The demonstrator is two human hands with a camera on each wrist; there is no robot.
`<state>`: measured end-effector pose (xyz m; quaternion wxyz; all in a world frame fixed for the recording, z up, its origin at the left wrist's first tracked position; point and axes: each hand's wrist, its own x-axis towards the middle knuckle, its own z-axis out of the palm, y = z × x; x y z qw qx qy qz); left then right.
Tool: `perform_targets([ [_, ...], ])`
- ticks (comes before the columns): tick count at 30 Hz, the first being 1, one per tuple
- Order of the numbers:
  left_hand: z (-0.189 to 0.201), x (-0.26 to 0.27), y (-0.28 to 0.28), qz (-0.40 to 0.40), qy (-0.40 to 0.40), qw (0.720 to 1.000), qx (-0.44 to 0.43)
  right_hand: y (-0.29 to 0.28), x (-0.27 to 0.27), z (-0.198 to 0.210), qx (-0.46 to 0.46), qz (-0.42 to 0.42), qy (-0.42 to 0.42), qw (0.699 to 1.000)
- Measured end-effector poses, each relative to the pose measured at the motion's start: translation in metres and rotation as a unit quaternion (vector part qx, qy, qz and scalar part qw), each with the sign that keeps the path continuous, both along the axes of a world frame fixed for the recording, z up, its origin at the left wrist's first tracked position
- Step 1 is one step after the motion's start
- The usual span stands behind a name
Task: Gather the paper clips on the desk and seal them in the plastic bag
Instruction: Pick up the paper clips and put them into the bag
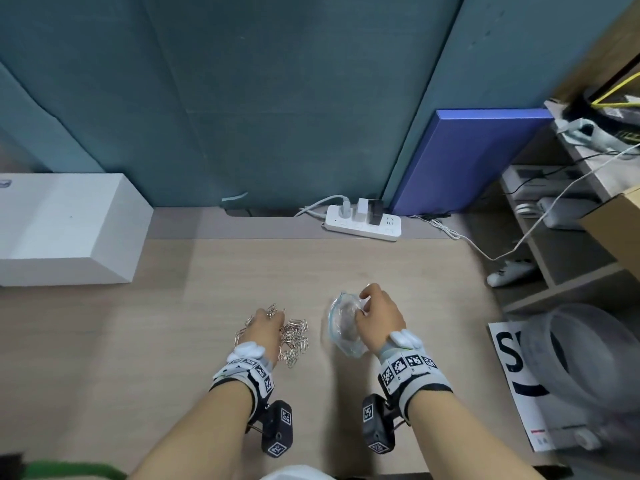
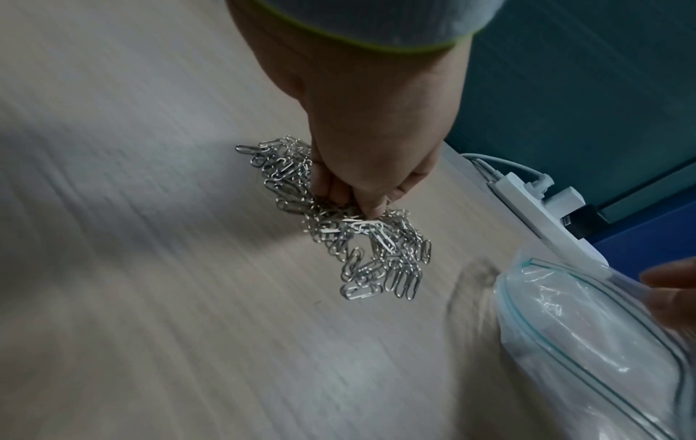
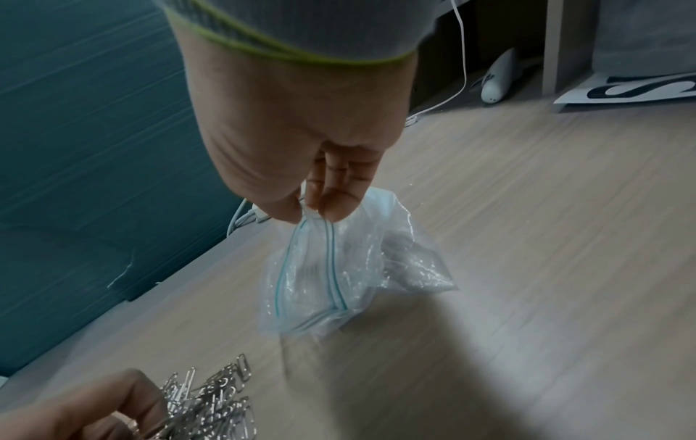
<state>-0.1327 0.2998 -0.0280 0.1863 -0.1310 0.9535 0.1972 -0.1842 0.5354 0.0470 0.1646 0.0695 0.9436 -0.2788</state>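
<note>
A heap of silver paper clips (image 1: 294, 336) (image 2: 361, 238) (image 3: 218, 399) lies on the wooden desk (image 1: 346, 265). My left hand (image 1: 265, 327) (image 2: 357, 190) is down in the heap, fingers curled round a bunch of clips. To the right, a clear zip bag (image 1: 343, 323) (image 2: 587, 342) (image 3: 339, 268) with a teal seal strip hangs just above the desk. My right hand (image 1: 375, 317) (image 3: 320, 208) pinches the bag's top edge between thumb and fingers, so its mouth gapes toward the clips.
A white box (image 1: 65, 230) sits at the back left. A white power strip (image 1: 363, 221) with plugs and cables lies along the back edge by a blue panel (image 1: 467, 161). A clear plastic tub (image 1: 581, 362) and a printed sheet (image 1: 512, 368) stand at the right.
</note>
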Motion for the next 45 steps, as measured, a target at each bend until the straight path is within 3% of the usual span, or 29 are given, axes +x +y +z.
perform_targets([
  [7, 0.014, -0.005, -0.006, 0.021, 0.035, 0.999, 0.009, -0.003, -0.006, -0.003, -0.014, -0.040, 0.002, 0.999],
  [11, 0.035, -0.018, 0.024, 0.017, 0.092, 0.989, 0.119, -0.001, -0.005, -0.004, 0.006, -0.046, -0.009, 0.999],
  [15, 0.040, -0.033, 0.063, -0.036, 0.087, 0.971, 0.220, -0.001, -0.009, -0.010, 0.022, -0.048, -0.028, 0.998],
  [19, 0.035, -0.036, 0.081, -0.102, 0.061, 0.961, 0.248, -0.001, -0.011, -0.011, 0.024, -0.041, -0.038, 0.998],
  [21, 0.034, -0.035, 0.075, -0.082, 0.080, 0.960, 0.255, 0.001, -0.011, -0.010, 0.026, -0.043, -0.042, 0.998],
  [23, 0.029, -0.033, 0.060, -0.033, 0.110, 0.966, 0.230, 0.004, -0.010, -0.008, 0.024, -0.046, -0.045, 0.998],
  [26, 0.022, -0.022, 0.029, 0.015, 0.101, 0.990, 0.093, 0.008, -0.010, -0.007, 0.030, -0.043, -0.033, 0.998],
  [29, 0.019, -0.011, 0.015, -0.023, 0.080, 0.996, -0.036, 0.015, -0.012, -0.004, 0.046, -0.061, -0.012, 0.997],
  [32, 0.009, -0.013, 0.027, -0.142, 0.117, 0.983, -0.012, 0.024, -0.014, -0.004, 0.053, -0.078, 0.002, 0.996],
  [35, -0.001, -0.019, 0.052, -0.294, 0.130, 0.947, 0.011, 0.030, -0.016, -0.005, 0.042, -0.093, 0.014, 0.995],
  [37, -0.006, -0.021, 0.064, -0.350, 0.138, 0.926, 0.014, 0.033, -0.015, -0.007, 0.035, -0.091, 0.016, 0.995],
  [40, -0.014, -0.019, 0.059, -0.392, 0.145, 0.908, -0.024, 0.034, -0.012, -0.010, 0.024, -0.081, 0.024, 0.996],
  [45, -0.016, -0.008, 0.051, -0.397, 0.105, 0.911, -0.047, 0.048, -0.017, -0.009, 0.021, -0.102, 0.043, 0.994],
])
